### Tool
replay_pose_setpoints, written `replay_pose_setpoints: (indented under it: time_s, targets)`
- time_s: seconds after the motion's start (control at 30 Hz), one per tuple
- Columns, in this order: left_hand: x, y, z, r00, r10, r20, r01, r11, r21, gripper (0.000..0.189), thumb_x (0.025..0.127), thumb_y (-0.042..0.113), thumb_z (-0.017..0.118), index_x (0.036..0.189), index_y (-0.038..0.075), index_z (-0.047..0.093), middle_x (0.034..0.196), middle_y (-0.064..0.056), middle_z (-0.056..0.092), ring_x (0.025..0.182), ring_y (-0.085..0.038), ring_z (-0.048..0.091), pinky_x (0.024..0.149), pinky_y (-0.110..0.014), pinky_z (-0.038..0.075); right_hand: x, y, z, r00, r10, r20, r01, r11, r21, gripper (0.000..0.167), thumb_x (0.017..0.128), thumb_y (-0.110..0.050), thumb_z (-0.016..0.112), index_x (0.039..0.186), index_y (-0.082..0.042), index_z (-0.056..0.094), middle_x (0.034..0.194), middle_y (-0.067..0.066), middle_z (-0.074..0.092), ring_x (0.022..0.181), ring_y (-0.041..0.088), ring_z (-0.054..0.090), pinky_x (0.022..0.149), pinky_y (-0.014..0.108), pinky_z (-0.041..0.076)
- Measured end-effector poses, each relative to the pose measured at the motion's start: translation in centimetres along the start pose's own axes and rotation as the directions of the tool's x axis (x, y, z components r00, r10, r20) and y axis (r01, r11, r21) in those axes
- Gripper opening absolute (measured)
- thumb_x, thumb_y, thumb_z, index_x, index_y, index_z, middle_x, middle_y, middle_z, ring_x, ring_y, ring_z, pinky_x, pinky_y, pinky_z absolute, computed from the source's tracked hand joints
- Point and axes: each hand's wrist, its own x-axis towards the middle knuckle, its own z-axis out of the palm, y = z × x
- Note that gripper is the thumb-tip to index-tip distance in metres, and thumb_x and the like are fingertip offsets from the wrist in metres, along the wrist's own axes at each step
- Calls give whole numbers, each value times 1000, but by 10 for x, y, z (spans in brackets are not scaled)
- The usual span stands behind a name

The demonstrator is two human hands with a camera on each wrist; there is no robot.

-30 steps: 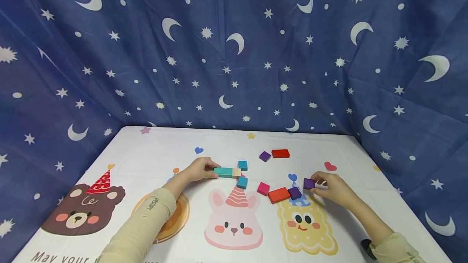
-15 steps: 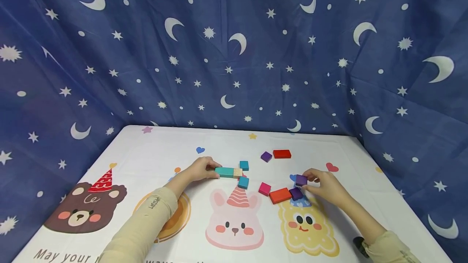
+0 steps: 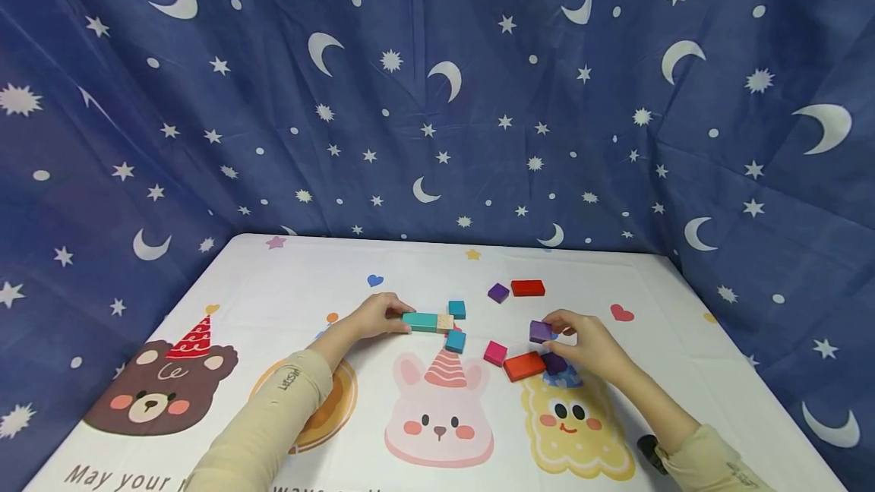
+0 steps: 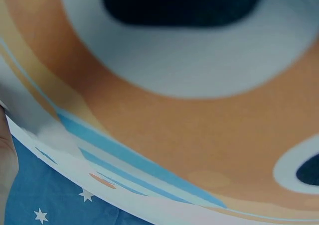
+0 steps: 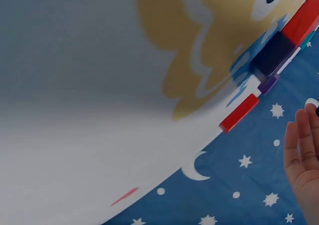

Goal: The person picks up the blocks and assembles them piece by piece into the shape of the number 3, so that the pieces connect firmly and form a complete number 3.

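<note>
In the head view my left hand [image 3: 378,315] grips the left end of a long teal block [image 3: 420,322] between thumb and fingers. A pale wood-coloured block [image 3: 445,323] adjoins its right end. Two small blue blocks [image 3: 456,310] [image 3: 455,341] sit just behind and in front of that end. My right hand [image 3: 581,336] pinches a purple block [image 3: 540,332] at its right side. Below it a red block [image 3: 524,366] lies against a dark purple block [image 3: 554,363], with a pink block [image 3: 495,353] at the red one's left. The left wrist view catches only a hand's edge.
Farther back lie another purple block [image 3: 498,293] and a second red block [image 3: 528,288]. A white cloth printed with animal faces [image 3: 437,431] covers the table. Behind it hangs a blue curtain [image 3: 383,135] with moons and stars.
My right hand has carried the purple block leftward, from right of the dark purple block to behind the red one. My left hand keeps its grip on the teal block in place.
</note>
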Motion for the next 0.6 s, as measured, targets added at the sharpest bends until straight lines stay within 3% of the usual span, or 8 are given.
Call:
replay_pose_setpoints:
  time_s: [0.23,0.47,0.6]
  targets:
    - [2,-2,1,1000,-10,5,10,1000,0,36,80,19,75,110,0,69,87,-8,62,76,-11,45,68,-20,39,6,-13,10,999,-49,18,48,998,42,36,78,-13,76,111,-5,66,95,7,70,87,25,63,79,42,55]
    - [2,-2,0,1000,-18,-2,18,1000,2,36,79,19,75,109,1,69,87,-8,62,75,-11,44,68,-20,38,15,-27,19,982,-152,115,149,988,30,43,78,-12,74,119,-4,63,83,-2,57,82,20,55,73,34,55]
    - [2,-1,1,1000,-16,2,16,1000,5,36,79,19,75,110,0,69,87,-8,61,75,-12,45,69,-20,39,16,-30,22,977,-165,138,163,986,27,42,78,-15,75,118,-5,64,82,-3,54,81,17,53,70,29,54]
